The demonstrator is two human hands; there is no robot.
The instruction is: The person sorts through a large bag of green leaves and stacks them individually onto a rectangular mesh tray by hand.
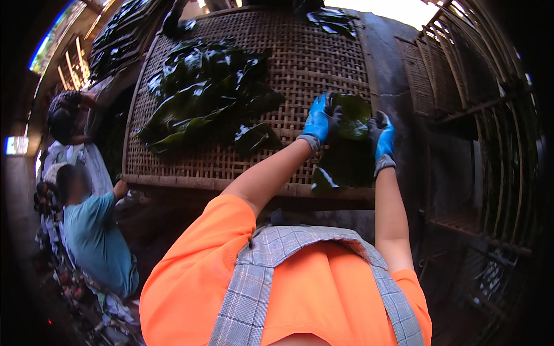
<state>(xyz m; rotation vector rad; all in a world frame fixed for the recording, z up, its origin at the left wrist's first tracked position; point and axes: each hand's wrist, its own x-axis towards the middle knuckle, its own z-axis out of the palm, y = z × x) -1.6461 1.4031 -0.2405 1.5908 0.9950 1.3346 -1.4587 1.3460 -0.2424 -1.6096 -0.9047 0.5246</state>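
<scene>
Both my hands wear blue gloves with grey fingers, over the right side of a woven bamboo tray (298,56). My left hand (319,119) is at the left edge of a glossy, dark green sheet (352,116), fingers bent against it. At its right edge, my right hand (382,136) has thumb and fingers closed around the border. Below them, another dark sheet (342,166) lies over the tray's near rim. A loose heap of wet-looking green sheets (212,95) covers the tray's left part. Whether these are leaves or another material I cannot tell.
Across the tray are another person's dark-gloved hands (173,24), near a small dark pile (332,21). Racks of stacked sheets (123,39) stand at upper left. A person in a teal shirt (97,242) sits at left. Slatted bamboo racks (497,164) line the right.
</scene>
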